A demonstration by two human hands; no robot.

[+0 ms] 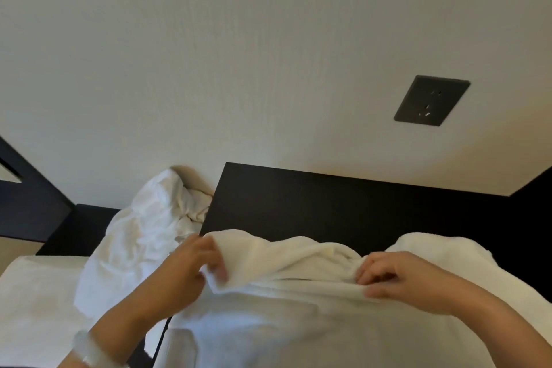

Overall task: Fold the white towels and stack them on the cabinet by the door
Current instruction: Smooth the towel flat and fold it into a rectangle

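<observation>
A white towel [298, 311] is held up at its top edge in front of the person. It hangs down over the near part of a dark tabletop [343, 206] and fills the lower middle of the view. The left hand [191, 266] pinches the towel's left end, with its fingers curled round a bunched corner of cloth. The right hand [397, 278] pinches the top edge further along, fingers curled and thumb pressed to the fold. Between the two hands the edge sags in soft wrinkles. A white mound [433, 251] rises just behind the right hand, and it cannot be told whether this is the same towel or another.

To the left, a second white towel [143, 236] lies crumpled in a heap that leans against the wall [239, 54] beside the tabletop's left end. A pale bracelet [92, 349] circles the left wrist. A smooth white surface [35, 296] lies at lower left, and above it stands a dark frame [27, 197]. A dark grey wall socket [431, 101] is set in the cream wall above the tabletop's right part.
</observation>
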